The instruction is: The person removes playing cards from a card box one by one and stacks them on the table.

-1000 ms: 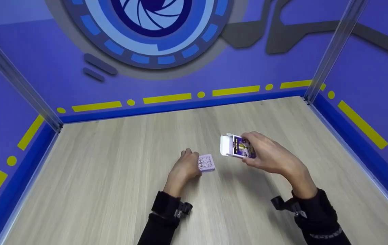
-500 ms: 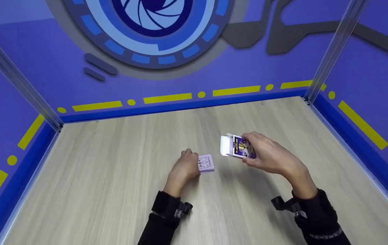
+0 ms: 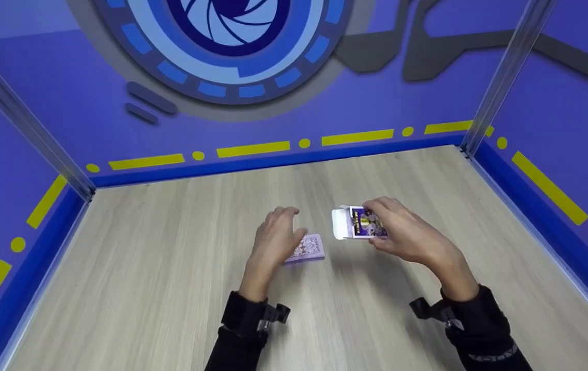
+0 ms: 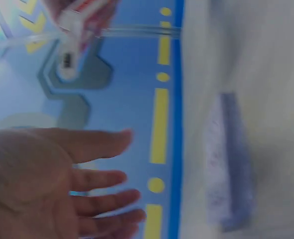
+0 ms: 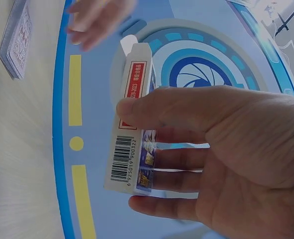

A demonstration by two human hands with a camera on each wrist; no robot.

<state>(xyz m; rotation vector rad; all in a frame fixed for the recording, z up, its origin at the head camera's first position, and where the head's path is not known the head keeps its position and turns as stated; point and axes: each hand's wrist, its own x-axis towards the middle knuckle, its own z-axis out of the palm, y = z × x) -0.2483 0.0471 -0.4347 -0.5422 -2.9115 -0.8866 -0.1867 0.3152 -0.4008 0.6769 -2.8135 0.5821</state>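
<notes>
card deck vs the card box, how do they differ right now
The card deck lies flat on the wooden table; the card box is held up off it. The right hand grips the box, while the left hand hovers open over the deck without holding it. The deck's back is pale lilac with a fine pattern; the box is darker purple with a picture, a barcode side and an open white flap. Both are small, rectangular and purple-toned.

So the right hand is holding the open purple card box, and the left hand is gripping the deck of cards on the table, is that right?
Not quite. The left hand is open above the lilac deck of cards, not gripping it; the left wrist view shows straight fingers off the deck. The right hand does hold the open purple card box.
</notes>
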